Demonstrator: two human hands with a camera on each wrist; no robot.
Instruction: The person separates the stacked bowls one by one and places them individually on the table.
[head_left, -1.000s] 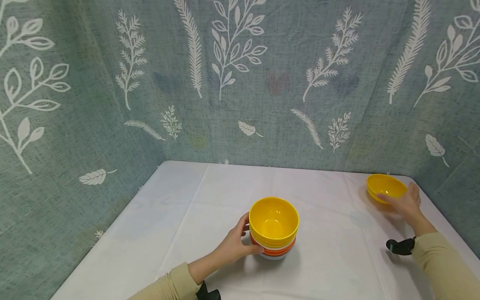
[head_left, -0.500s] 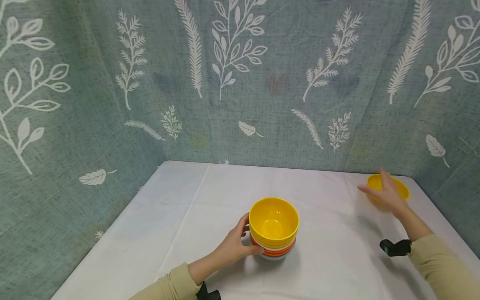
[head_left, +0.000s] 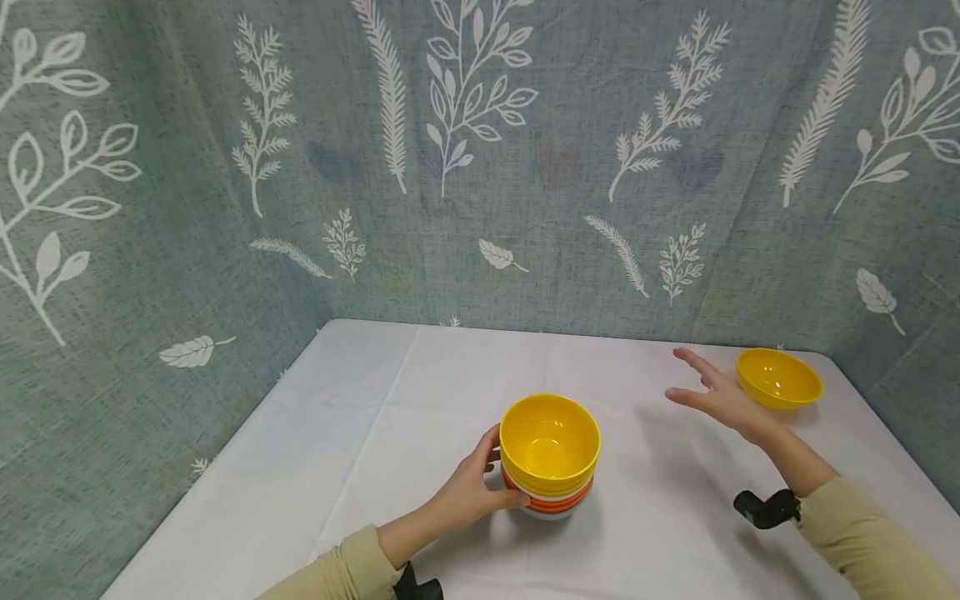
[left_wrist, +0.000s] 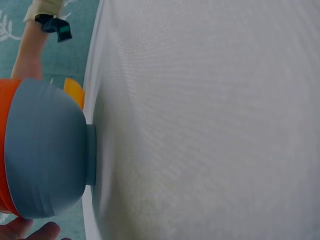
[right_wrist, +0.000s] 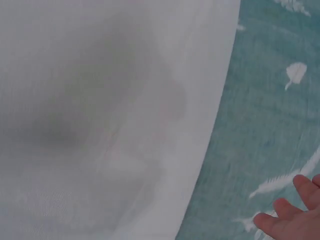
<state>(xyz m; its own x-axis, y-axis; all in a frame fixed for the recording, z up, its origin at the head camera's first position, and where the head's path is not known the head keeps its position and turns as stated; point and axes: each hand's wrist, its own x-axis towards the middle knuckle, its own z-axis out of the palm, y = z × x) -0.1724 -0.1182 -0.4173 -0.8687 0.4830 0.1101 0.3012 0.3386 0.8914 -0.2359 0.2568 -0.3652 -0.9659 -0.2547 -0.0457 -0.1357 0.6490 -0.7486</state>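
Note:
A stack of bowls point(head_left: 550, 446) stands upright on the table, with yellow on top, a white rim and orange below. Its lowest bowl, blue-grey point(left_wrist: 47, 150) in the left wrist view, has its foot against the cloth. My left hand point(head_left: 476, 485) holds the stack from the left, thumb at the front and fingers round the side. Above the table at the right, my right hand point(head_left: 727, 404) is raised with fingers and thumb spread, holding nothing. A single yellow bowl point(head_left: 780, 379) sits just beyond it, near the back right corner, apart from the fingers.
A white cloth covers the table point(head_left: 420, 392). Behind it and along the sides hangs a grey-green curtain point(head_left: 555, 250) with white leaf prints. Each wrist carries a small black camera point(head_left: 767, 508).
My right hand has come away from the single yellow bowl and moved left, leaving that bowl at the back right. My left hand and the stack have stayed in place.

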